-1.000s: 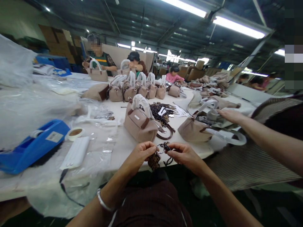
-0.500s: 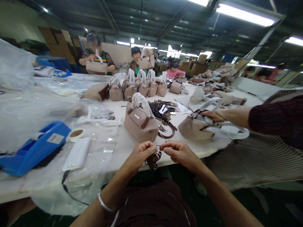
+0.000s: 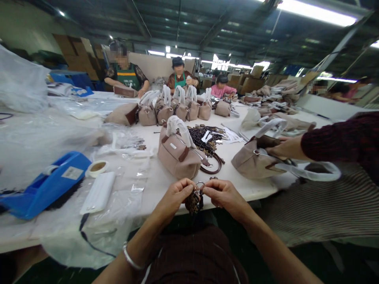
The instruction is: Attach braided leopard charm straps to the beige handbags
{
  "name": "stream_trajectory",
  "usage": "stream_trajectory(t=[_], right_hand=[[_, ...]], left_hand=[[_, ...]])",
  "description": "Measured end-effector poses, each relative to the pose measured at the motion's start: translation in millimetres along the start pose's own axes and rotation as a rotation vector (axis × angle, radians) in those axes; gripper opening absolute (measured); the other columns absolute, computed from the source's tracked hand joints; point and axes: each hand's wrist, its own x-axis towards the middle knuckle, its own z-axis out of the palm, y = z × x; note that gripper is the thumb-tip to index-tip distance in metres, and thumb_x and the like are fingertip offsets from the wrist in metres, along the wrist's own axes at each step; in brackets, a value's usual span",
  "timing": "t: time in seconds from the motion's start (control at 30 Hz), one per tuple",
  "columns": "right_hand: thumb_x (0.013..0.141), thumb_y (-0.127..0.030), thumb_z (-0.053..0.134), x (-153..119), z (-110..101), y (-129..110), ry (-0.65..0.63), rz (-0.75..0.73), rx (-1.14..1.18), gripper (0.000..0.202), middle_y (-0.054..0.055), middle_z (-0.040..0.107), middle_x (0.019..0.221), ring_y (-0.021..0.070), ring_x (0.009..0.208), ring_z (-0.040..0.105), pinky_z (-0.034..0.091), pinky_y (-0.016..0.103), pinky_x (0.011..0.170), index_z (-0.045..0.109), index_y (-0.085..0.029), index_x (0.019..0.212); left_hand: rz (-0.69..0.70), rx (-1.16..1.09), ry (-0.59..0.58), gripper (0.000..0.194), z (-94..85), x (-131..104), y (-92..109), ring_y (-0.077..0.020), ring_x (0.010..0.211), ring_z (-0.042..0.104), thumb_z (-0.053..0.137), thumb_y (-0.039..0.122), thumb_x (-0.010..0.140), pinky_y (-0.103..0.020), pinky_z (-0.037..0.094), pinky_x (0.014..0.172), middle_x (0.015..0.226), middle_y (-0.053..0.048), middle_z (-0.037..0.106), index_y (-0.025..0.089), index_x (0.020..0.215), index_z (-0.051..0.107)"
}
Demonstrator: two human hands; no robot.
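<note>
At the table's near edge, my left hand [image 3: 177, 196] pinches one side of a silver metal ring [image 3: 200, 183]. The fingers of my right hand [image 3: 224, 195] are closed on the ring's other side. Below the ring hangs a dark and gold chain bundle [image 3: 193, 202], between my hands. Just beyond them stands a beige handbag [image 3: 177, 152] with wrapped white handles. A brown strap [image 3: 218, 167] curls beside it, and behind lies a pile of dark chains [image 3: 199, 136].
A blue tape dispenser [image 3: 49, 187], tape roll [image 3: 97, 168] and white power bank [image 3: 99, 192] are at left. At right, a co-worker's hand [image 3: 281, 150] reaches into another beige bag [image 3: 247, 161]. Several bags stand in a row; people sit behind the table [image 3: 139, 165].
The co-worker's hand at right has moved into the bag, which is now more open. Across the table, two people have lowered their bags. My hands still hold the ring.
</note>
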Motion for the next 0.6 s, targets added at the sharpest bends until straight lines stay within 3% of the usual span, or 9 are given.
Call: stream_trajectory(t=[0.17, 0.3, 0.47, 0.6], right_hand=[[0.069, -0.055, 0.076, 2, 0, 3, 0.029, 0.002, 0.049, 0.042, -0.005, 0.050, 0.056, 0.0047, 0.043, 0.034, 0.023, 0.020, 0.040, 0.070, -0.015, 0.081], [0.070, -0.053, 0.076, 7, 4, 8, 0.083, -0.043, 0.101, 0.040, -0.005, 0.050, 0.055, 0.0054, 0.043, 0.038, 0.024, 0.020, 0.040, 0.069, -0.015, 0.080], [0.073, -0.052, 0.075, 10, 10, 9, 0.075, -0.062, 0.180, 0.039, -0.005, 0.050, 0.055, 0.0037, 0.039, 0.035, 0.023, 0.020, 0.038, 0.067, -0.014, 0.080], [0.072, -0.051, 0.076, 13, 16, 4, 0.048, -0.047, 0.199, 0.038, -0.007, 0.046, 0.051, 0.0032, 0.037, 0.033, 0.021, 0.019, 0.036, 0.063, -0.015, 0.075]], left_hand=[[0.003, 0.022, 0.015, 0.038, -2.6, 1, -2, -0.0100, 0.058, 0.051, 0.066, 0.052, 0.079, -0.022, 0.039, 0.055, 0.068, 0.001, 0.057, 0.015, 0.085, 0.058], [0.093, 0.194, 0.026, 0.029, -3.2, 1, -4, -0.0124, 0.061, 0.054, 0.062, 0.045, 0.084, -0.025, 0.043, 0.059, 0.070, 0.001, 0.059, 0.017, 0.088, 0.059], [0.340, 0.562, 0.171, 0.017, -8.3, 2, 7, -0.0199, 0.094, 0.059, 0.057, 0.034, 0.087, -0.031, 0.045, 0.085, 0.098, -0.005, 0.064, 0.019, 0.093, 0.063], [0.274, 0.628, 0.159, 0.023, -11.8, 4, 24, -0.0152, 0.072, 0.053, 0.051, 0.037, 0.091, -0.024, 0.041, 0.067, 0.074, 0.001, 0.059, 0.018, 0.082, 0.061]])
